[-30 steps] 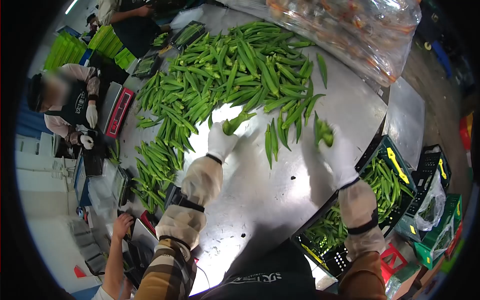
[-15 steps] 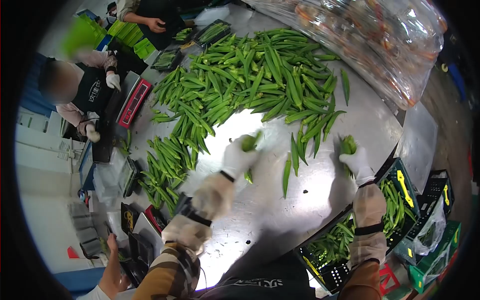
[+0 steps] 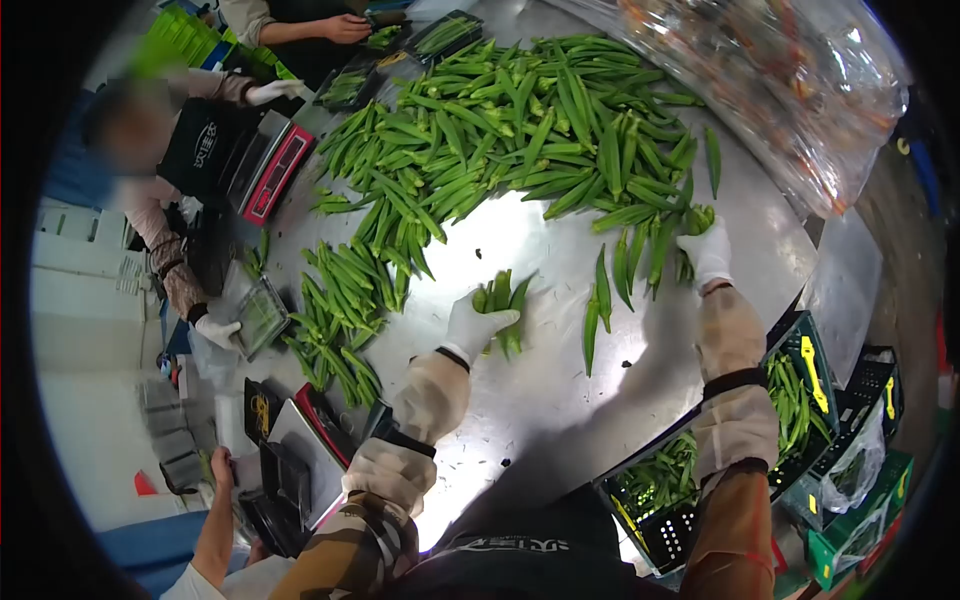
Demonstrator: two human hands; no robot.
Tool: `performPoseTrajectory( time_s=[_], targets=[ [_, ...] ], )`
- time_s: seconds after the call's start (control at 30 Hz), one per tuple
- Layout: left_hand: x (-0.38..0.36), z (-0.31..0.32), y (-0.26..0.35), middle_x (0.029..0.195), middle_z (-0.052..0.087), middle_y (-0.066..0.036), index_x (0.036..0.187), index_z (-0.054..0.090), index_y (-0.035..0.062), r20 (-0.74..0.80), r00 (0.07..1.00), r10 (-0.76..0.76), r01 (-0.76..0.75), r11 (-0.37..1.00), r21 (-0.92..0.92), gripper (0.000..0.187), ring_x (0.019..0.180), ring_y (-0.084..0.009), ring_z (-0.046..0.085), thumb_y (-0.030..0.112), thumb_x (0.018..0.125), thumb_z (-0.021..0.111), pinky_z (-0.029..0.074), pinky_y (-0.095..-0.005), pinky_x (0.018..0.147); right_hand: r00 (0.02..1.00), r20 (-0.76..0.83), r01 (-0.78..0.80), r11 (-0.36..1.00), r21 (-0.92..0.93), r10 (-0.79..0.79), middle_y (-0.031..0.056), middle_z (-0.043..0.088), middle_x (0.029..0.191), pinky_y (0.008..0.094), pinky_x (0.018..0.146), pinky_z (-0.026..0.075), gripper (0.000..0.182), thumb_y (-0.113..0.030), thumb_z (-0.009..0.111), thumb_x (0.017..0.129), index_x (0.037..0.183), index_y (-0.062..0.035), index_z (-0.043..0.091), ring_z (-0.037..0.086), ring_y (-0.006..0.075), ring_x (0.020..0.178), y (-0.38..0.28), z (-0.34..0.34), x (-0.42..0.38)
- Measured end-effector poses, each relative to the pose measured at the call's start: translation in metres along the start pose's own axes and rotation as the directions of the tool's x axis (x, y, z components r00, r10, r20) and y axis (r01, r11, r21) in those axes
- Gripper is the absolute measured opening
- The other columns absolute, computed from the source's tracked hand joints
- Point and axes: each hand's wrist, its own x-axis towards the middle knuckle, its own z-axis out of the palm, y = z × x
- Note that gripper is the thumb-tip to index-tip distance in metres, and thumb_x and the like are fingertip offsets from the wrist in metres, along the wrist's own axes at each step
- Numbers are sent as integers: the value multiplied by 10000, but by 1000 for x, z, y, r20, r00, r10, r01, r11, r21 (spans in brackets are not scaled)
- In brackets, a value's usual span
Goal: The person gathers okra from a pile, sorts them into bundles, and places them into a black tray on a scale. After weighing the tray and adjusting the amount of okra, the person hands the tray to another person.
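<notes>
A large heap of green okra pods (image 3: 520,130) covers the far part of the metal table. My left hand (image 3: 478,325), in a white glove, is closed around a few okra pods (image 3: 497,297) above the bare metal, nearer to me than the heap. At the heap's right edge, my gloved right hand (image 3: 708,252) is closed on okra (image 3: 701,217); its fingers are partly hidden, so the number of pods cannot be told. Between my hands lie loose okra pods (image 3: 590,330).
Black crates of okra (image 3: 660,480) stand at lower right. A plastic-wrapped bundle (image 3: 770,90) lies at upper right. Red scales (image 3: 278,172) and packed trays line the left side. Co-workers stand there, one with a gloved hand (image 3: 217,332) at a clear-covered tray (image 3: 263,318).
My right hand has moved forward to the heap's right edge. My left hand has turned, and its pods show more clearly. A co-worker's hand has reached the tray at left.
</notes>
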Motion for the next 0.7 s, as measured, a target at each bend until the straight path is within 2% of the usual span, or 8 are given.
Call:
performPoseTrajectory(
  time_s=[0.03, 0.07, 0.2, 0.3, 0.43, 0.47, 0.57, 0.7],
  targets=[
    [-17, -9, 19, 929, 691, -92, 1201, 611, 44, 144, 988, -48, 82, 967, -242, 485, 880, -197, 682, 143, 771, 810, 552, -322, 708, 994, 12, 102, 935, 340, -113, 112, 684, 955, 353, 732, 550, 466, -68, 779, 705, 1124, 13, 591, 675, 236, 829, 70, 25, 26],
    [-33, -11, 26, 916, 670, -63, 1171, 610, 44, 136, 986, 96, -22, 887, -462, 373, 826, -175, 670, 72, 827, 751, 551, -308, 687, 997, 38, 38, 883, 467, -64, 101, 676, 940, 333, 699, 547, 416, -38, 750, 732, 1115, 17, 597, 664, 209, 796, 54, 9, 12],
    [-65, -16, 21, 896, 670, -84, 1082, 618, 8, 244, 949, 202, 61, 638, -767, 219, 792, -205, 663, 49, 876, 681, 556, -315, 707, 946, 325, -243, 647, 722, -7, 97, 672, 948, 307, 668, 552, 374, -6, 693, 785, 1145, 19, 598, 657, 188, 748, -16, -47, -76],
    [-78, -11, 6, 879, 672, -94, 1048, 621, 6, 444, 846, 296, 180, 625, -759, 170, 798, -212, 669, 91, 904, 652, 559, -313, 717, 724, 689, -571, 531, 627, -34, 136, 664, 1068, 345, 810, 560, 536, 21, 668, 771, 1289, -7, 529, 674, 237, 911, -59, -57, -145],
    [-124, -2, 4, 904, 676, -87, 1075, 621, 14, 404, 867, 291, 104, 688, -718, 187, 814, -208, 669, 130, 928, 626, 560, -318, 734, 596, 781, -628, 500, 597, -184, 125, 642, 1143, 376, 868, 559, 629, 39, 671, 785, 1369, -59, 459, 662, 240, 997, -77, -25, -216],
    [-140, 0, 6, 1043, 669, -81, 1177, 593, 27, 364, 887, 284, 93, 662, -744, 268, 922, -202, 663, 153, 943, 619, 557, -331, 790, 570, 799, -652, 487, 582, -192, 118, 642, 1144, 379, 859, 564, 599, 41, 666, 794, 1353, -46, 471, 665, 234, 993, -83, -18, -228],
    [-167, -13, -17, 1173, 635, -77, 1281, 546, 50, 406, 868, 285, 231, 493, -839, 344, 1040, -188, 629, 189, 971, 592, 532, -335, 880, 489, 839, -691, 482, 539, -238, 98, 634, 1162, 376, 882, 571, 517, 37, 643, 847, 1336, -14, 482, 661, 218, 1011, -87, -10, -253],
    [-189, -28, -53, 1267, 601, -95, 1365, 482, 64, 407, 728, 552, 474, 24, -880, 402, 1103, -224, 599, 276, 1024, 509, 470, -381, 1001, 355, 895, -786, 432, 443, -272, 120, 604, 1218, 381, 943, 559, 478, 8, 628, 893, 1346, 2, 476, 629, 230, 1102, -97, -14, -279]
  ],
)
